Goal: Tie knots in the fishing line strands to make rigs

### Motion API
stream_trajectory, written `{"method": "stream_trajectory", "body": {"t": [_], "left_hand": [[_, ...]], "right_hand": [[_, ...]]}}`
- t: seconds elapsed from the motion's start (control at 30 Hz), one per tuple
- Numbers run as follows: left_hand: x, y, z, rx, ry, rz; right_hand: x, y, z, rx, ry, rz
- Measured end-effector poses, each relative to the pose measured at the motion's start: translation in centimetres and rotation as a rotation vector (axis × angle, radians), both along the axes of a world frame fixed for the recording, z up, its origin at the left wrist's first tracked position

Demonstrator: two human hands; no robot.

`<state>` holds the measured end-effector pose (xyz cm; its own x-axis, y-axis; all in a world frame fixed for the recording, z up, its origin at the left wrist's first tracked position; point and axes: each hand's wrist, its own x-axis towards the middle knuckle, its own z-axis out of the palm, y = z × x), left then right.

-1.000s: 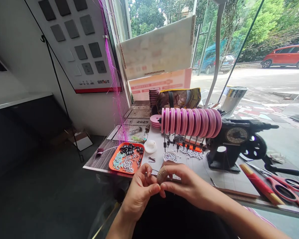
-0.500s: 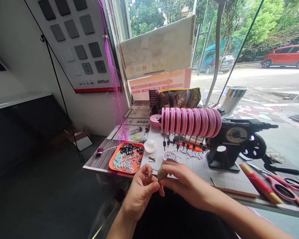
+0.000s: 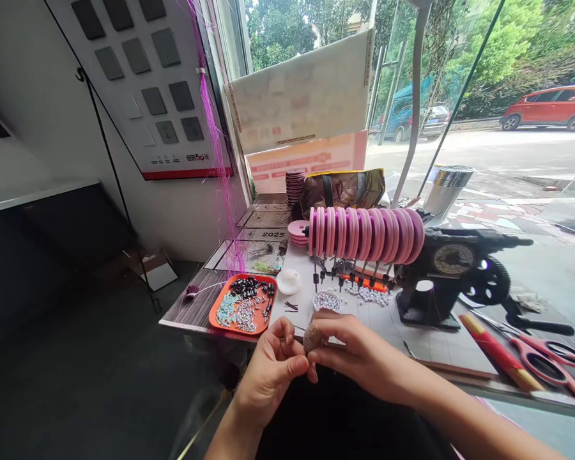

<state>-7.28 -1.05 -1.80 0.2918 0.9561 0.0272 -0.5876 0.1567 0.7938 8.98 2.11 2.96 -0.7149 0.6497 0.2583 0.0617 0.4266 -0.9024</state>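
Just off the table's front edge, my left hand [image 3: 276, 367] and my right hand [image 3: 347, 344] meet with fingertips pinched together. What they hold between them is too small to make out. A thin dark strand shows between the fingers. Round my right index finger is a brownish, speckled wrap [image 3: 312, 335]. Right behind the fingers stands a small white bowl [image 3: 326, 301] of pale beads. Left of it lie a few short dark pieces [image 3: 292, 307] and a round white lid-like thing [image 3: 289, 282].
An orange tray [image 3: 214, 316] holds black, teal and silver small parts. Behind my right hand, a black hand-cranked winder [image 3: 453, 260] carries a row of pink spools [image 3: 364, 235]. Scissors [image 3: 541, 361] and a red-wrapped stick [image 3: 501, 351] lie at right. Purple threads [image 3: 208, 96] hang at left.
Both hands stay pinched together at nearly the same spot, with only slight finger movement. The whole view has shifted very slightly.
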Motion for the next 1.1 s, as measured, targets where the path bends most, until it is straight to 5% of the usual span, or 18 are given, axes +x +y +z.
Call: {"method": "stream_trajectory", "body": {"t": [0.33, 0.53, 0.8, 1.1], "left_hand": [[0.1, -0.2, -0.2, -0.03, 0.007, 0.004], [-0.7, -0.9, 0.3, -0.058, 0.23, -0.091], [0.3, -1.3, 0.8, -0.068, 0.414, -0.004], [0.7, -1.6, 0.8, -0.173, 0.263, 0.033]], "right_hand": [[0.2, -0.3, -0.2, 0.142, -0.094, -0.024], [0.8, -0.1, -0.4, 0.244, -0.177, -0.08], [0.6, 0.0, -0.3, 0.252, -0.178, -0.033], [0.8, 0.2, -0.9, 0.262, -0.144, -0.017]]}}
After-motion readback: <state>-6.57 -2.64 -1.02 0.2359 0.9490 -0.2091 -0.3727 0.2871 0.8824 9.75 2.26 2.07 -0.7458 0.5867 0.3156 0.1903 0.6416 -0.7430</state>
